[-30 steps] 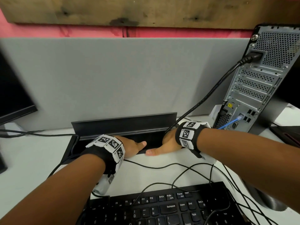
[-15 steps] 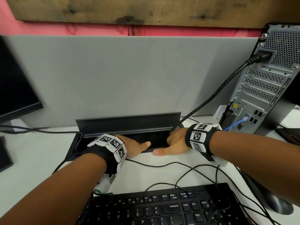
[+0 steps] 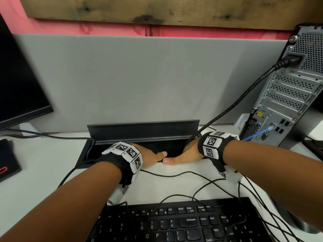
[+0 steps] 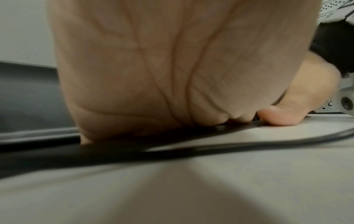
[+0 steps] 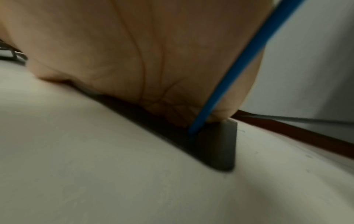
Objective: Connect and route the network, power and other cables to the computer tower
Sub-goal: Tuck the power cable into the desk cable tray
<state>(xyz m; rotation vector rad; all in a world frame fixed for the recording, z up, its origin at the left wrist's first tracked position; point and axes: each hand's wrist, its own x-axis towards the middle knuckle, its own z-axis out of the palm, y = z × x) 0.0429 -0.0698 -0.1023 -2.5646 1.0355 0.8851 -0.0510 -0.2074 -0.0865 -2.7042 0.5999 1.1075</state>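
The grey computer tower [image 3: 290, 95] stands at the right with its back panel facing me. A thick black power cable [image 3: 232, 105] runs from its top socket down into the black cable box [image 3: 143, 130] set in the desk, whose lid stands raised. A blue network cable [image 3: 260, 133] is plugged in low on the tower and drops past my right palm [image 5: 239, 65] into the box frame [image 5: 216, 145]. My left hand [image 3: 148, 156] and right hand [image 3: 187, 152] both reach over the box's front edge. The thumbs lie on the desk, almost touching, and the fingers are hidden inside.
A black keyboard [image 3: 174, 224] lies close in front, with several thin black cables [image 3: 209, 182] looping between it and the box. A dark monitor [image 3: 19, 81] stands at the left before the grey partition [image 3: 139, 75]. A black device [image 3: 7, 158] sits at the left edge.
Both hands stay at the front edge of the cable box and the thumbs have drawn closer together. The head view has shifted slightly to the left.
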